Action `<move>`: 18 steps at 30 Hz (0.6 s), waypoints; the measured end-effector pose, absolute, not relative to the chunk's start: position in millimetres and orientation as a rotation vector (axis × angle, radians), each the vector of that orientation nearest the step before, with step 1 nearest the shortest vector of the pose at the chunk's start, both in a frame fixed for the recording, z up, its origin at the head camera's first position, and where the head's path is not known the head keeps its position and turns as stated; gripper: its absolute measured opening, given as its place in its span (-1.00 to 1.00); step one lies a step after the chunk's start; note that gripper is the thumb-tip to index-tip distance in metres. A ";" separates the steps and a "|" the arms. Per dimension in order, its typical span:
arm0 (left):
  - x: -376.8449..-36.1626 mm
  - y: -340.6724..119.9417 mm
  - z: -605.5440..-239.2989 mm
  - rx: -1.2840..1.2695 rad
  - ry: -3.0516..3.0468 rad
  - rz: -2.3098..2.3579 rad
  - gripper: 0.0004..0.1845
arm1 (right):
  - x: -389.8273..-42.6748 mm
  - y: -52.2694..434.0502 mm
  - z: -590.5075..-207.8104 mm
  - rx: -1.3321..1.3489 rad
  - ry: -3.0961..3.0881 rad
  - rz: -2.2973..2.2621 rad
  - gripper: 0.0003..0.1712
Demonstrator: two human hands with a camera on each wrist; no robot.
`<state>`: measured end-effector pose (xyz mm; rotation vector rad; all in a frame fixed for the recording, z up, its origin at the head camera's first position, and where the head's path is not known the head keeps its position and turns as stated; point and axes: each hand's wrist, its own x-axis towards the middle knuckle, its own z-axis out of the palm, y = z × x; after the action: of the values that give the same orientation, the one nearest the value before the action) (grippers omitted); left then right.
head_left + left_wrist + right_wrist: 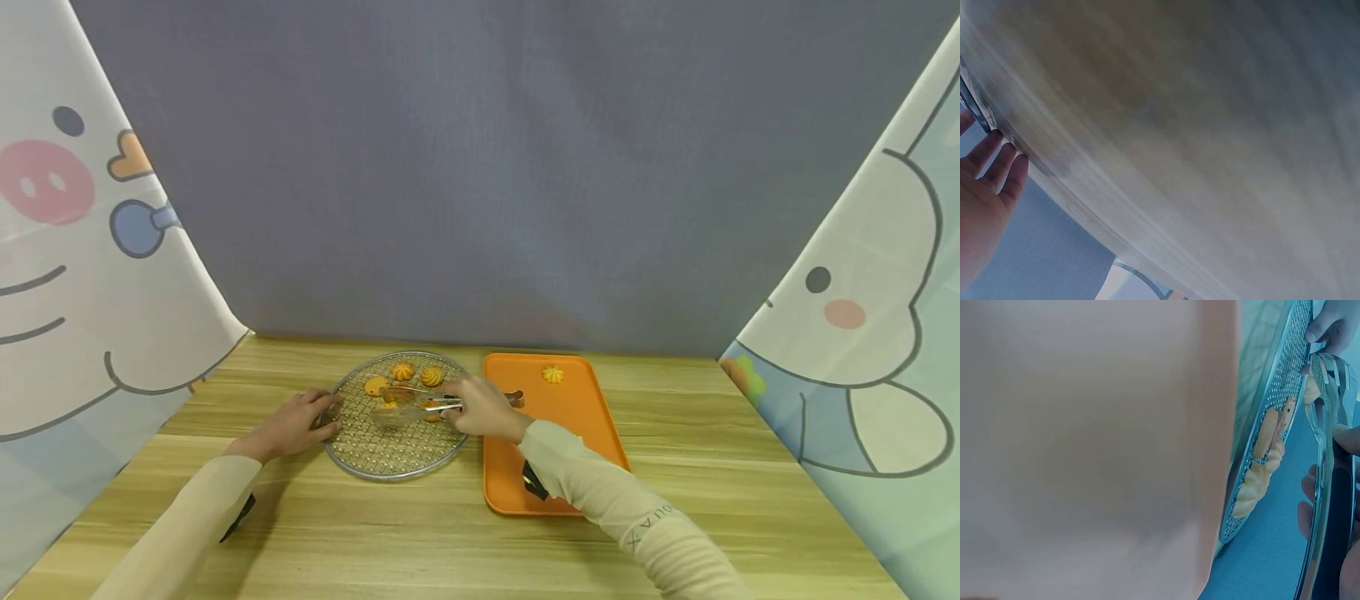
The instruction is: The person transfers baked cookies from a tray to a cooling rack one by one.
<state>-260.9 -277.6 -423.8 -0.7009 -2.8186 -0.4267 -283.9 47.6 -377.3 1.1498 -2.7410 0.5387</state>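
Note:
My right hand (pixel 480 408) grips a pair of metal tongs (pixel 1327 431) with a dark grip section. The tongs' ends lie over the round wire rack (pixel 390 454), and a yellow cookie (pixel 391 405) shows between them in the head view. Several golden cookies sit on the rack, among them a ridged one (pixel 402 372), a swirled one (pixel 432 377) and a flat round one (pixel 377 385). At the rack's left rim is my left hand (pixel 300 422), its lightly bent fingers resting against the edge. Fingertips (pixel 1019 165) show right by the rim in the left wrist view.
An orange tray (pixel 495 492) lies right of the rack, under my right forearm. On its far part is a star-shaped yellow cookie (pixel 553 375). Behind the wooden table (pixel 360 533) stands a grey cloth panel (pixel 480 183), with printed cartoon panels at both sides.

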 end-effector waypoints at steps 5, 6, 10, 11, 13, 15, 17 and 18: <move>-262.1 -278.2 -425.8 -0.701 -2.815 -0.420 -0.53 | -290.8 35.9 -377.8 1.121 -2.751 0.522 -0.61; -262.4 -278.5 -425.9 -0.701 -2.814 -0.417 -0.53 | -292.1 33.8 -378.2 1.120 -2.753 0.520 -0.61; -262.6 -278.8 -425.2 -0.701 -2.819 -0.409 -0.53 | -296.1 25.9 -380.0 1.105 -2.758 0.493 -0.59; -262.6 -278.8 -425.0 -0.700 -2.822 -0.411 -0.53 | -297.3 24.1 -380.9 1.097 -2.762 0.478 -0.59; -262.6 -278.5 -424.6 -0.702 -2.826 -0.414 -0.52 | -299.0 20.5 -382.2 1.092 -2.771 0.464 -0.59; -262.5 -278.3 -424.2 -0.702 -2.830 -0.418 -0.52 | -300.4 17.1 -383.0 1.094 -2.771 0.454 -0.60; -262.4 -278.1 -423.9 -0.701 -2.830 -0.423 -0.52 | -301.5 14.0 -384.0 1.093 -2.765 0.437 -0.60; -262.5 -278.0 -424.1 -0.704 -2.828 -0.422 -0.52 | -301.5 12.9 -383.8 1.096 -2.763 0.440 -0.60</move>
<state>-262.5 -278.0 -424.1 -0.7037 -2.8280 -0.4222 -301.5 12.9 -383.8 1.0962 -2.7626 0.4405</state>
